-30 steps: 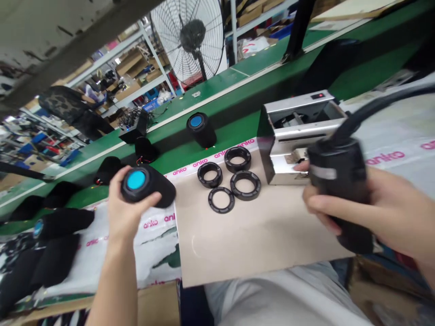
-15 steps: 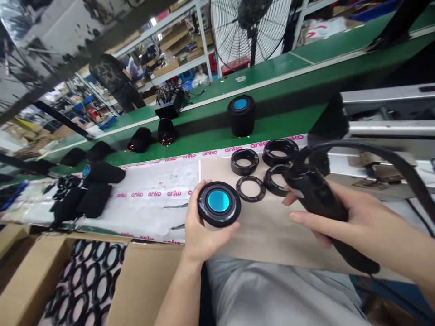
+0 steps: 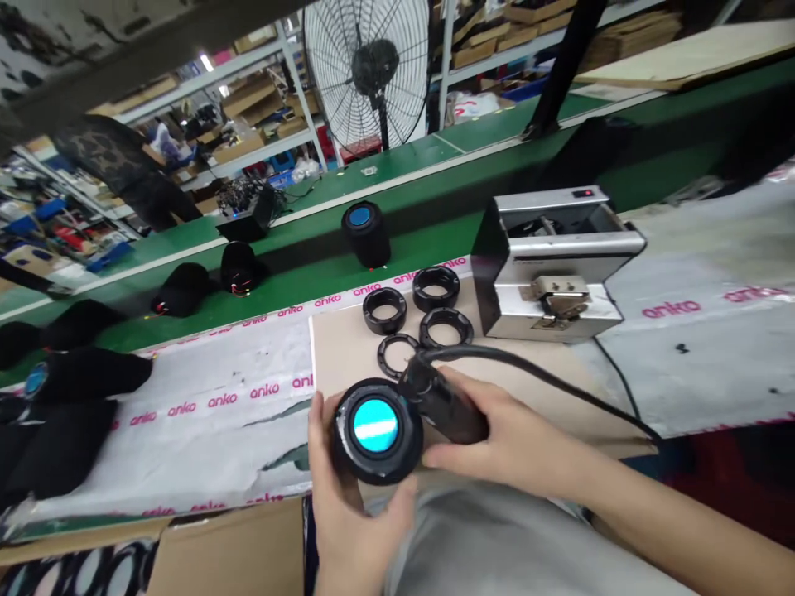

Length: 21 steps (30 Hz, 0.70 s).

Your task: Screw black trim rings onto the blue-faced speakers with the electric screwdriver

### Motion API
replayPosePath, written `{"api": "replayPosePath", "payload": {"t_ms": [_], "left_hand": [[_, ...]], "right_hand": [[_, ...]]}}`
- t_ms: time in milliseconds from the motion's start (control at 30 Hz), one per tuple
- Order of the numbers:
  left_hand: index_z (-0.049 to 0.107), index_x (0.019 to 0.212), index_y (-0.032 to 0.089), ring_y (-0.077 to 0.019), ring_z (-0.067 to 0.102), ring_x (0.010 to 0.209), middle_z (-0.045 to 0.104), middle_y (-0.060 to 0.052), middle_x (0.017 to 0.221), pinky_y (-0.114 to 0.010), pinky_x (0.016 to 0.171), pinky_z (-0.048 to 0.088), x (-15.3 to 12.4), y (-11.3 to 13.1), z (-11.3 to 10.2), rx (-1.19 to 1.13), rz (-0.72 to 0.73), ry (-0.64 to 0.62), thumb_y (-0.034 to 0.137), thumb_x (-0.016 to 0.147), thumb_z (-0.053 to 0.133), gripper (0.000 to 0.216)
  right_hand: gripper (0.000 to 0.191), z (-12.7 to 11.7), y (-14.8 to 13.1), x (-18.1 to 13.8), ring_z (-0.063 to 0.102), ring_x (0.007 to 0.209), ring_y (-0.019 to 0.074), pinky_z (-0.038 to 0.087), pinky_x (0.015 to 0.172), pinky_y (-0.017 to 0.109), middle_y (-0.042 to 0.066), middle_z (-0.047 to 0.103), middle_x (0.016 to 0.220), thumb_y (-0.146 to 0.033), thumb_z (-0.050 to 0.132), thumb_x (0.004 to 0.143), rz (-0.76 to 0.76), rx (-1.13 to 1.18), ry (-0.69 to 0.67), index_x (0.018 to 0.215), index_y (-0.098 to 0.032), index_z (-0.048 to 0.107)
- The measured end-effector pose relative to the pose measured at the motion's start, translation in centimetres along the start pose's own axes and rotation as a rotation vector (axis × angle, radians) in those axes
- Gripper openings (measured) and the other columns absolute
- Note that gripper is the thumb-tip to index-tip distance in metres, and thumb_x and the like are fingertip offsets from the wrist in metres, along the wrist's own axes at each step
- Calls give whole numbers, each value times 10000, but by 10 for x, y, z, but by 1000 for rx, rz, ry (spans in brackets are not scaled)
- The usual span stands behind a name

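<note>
My left hand (image 3: 357, 538) is wrapped round a black round speaker (image 3: 407, 455), its end with the shiny blue disc turned up toward me. In my right hand (image 3: 506, 434) is a black corded electric screwdriver (image 3: 450, 406). The screwdriver's front end is by the speaker's right rim; its bit is hidden, and I cannot tell whether it touches. Just beyond, a thin black ring (image 3: 388, 352) lies on the brown cardboard (image 3: 527, 389), partly behind the screwdriver. Three thicker black rings (image 3: 385, 310) stand behind it.
A silver screw feeder (image 3: 559, 248) stands right of the rings. On the green conveyor (image 3: 298, 257) is another blue-topped speaker (image 3: 368, 236), with several black covered pieces (image 3: 183, 290) to its left. A carton (image 3: 229, 546) with rings is at lower left. Further back are a fan (image 3: 373, 70) and a person (image 3: 124, 165).
My right hand has brought the screwdriver leftward to the speaker's rim, and its cord now trails right. The view has swung right, showing the whole screw feeder.
</note>
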<state>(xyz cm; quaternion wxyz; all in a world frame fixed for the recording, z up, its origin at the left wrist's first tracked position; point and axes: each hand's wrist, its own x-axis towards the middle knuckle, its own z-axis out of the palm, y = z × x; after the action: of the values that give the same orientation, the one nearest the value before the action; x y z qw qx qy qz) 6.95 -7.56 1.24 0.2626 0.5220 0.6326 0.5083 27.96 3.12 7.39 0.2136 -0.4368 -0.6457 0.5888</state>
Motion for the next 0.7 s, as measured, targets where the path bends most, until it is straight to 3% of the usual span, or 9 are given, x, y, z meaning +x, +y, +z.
{"api": "replayPosePath", "payload": {"t_ms": [100, 167, 233, 333, 433, 533, 600, 700], "left_hand": [[146, 1786, 413, -398, 613, 1546, 471, -164, 1760, -525, 1158, 647, -19, 2, 9, 13, -78, 64, 424, 834, 952, 1248], [266, 1753, 372, -393, 723, 1417, 617, -154, 1642, -516, 1106, 680, -15, 6, 6, -23, -77, 37, 498, 782, 988, 1217], [440, 1663, 335, -381, 776, 1325, 716, -128, 1523, -501, 1072, 696, -2, 12, -1, -26, -58, 25, 542, 759, 990, 1079], [622, 1508, 325, -391, 762, 1334, 750, -101, 1474, -510, 1099, 675, 18, 21, -12, 34, 35, 23, 509, 708, 993, 901], [652, 1474, 322, -394, 764, 1316, 761, -101, 1445, -506, 1083, 669, 30, 24, -14, 44, 165, -48, 415, 666, 984, 879], [630, 1499, 319, -381, 764, 1315, 757, -101, 1448, -491, 1108, 645, 38, 20, -9, 17, 235, -129, 354, 659, 977, 909], [621, 1514, 318, -374, 769, 1312, 760, -99, 1445, -478, 1116, 638, 42, 16, -7, 3, 275, -158, 345, 658, 976, 927], [608, 1524, 319, -370, 794, 1271, 777, -96, 1419, -466, 1074, 663, 49, 14, -10, 1, 327, -201, 323, 656, 972, 941]], "right_hand": [[400, 5, -5, -7, 709, 1229, 279, 575, 1131, 410, 80, 753, 1263, -384, 762, 778, -53, -19, -27, 1138, -211, 744], [270, 5, -7, -13, 732, 1140, 239, 604, 1043, 358, 61, 767, 1181, -338, 692, 842, -116, -41, -94, 1072, -207, 745], [278, -1, -5, -16, 747, 1080, 233, 615, 980, 345, 48, 779, 1146, -364, 689, 860, -144, -72, -117, 1085, -217, 764], [532, -20, 5, -17, 769, 995, 273, 636, 885, 383, 64, 795, 1143, -577, 820, 775, -26, -147, 91, 1190, -247, 781], [719, -47, 12, -15, 694, 668, 214, 595, 666, 354, 42, 758, 860, -748, 839, 732, 102, -106, 340, 1227, -237, 737], [705, -73, 12, -18, 579, 518, 165, 518, 569, 308, -17, 614, 602, -762, 846, 730, 97, -45, 521, 1159, -217, 718], [696, -84, 10, -24, 582, 533, 167, 502, 561, 299, -14, 612, 588, -738, 872, 707, 106, -52, 612, 1133, -210, 717], [612, -86, 4, -35, 589, 573, 160, 506, 592, 291, -10, 630, 608, -678, 867, 719, 158, -54, 627, 1082, -210, 713]]}}
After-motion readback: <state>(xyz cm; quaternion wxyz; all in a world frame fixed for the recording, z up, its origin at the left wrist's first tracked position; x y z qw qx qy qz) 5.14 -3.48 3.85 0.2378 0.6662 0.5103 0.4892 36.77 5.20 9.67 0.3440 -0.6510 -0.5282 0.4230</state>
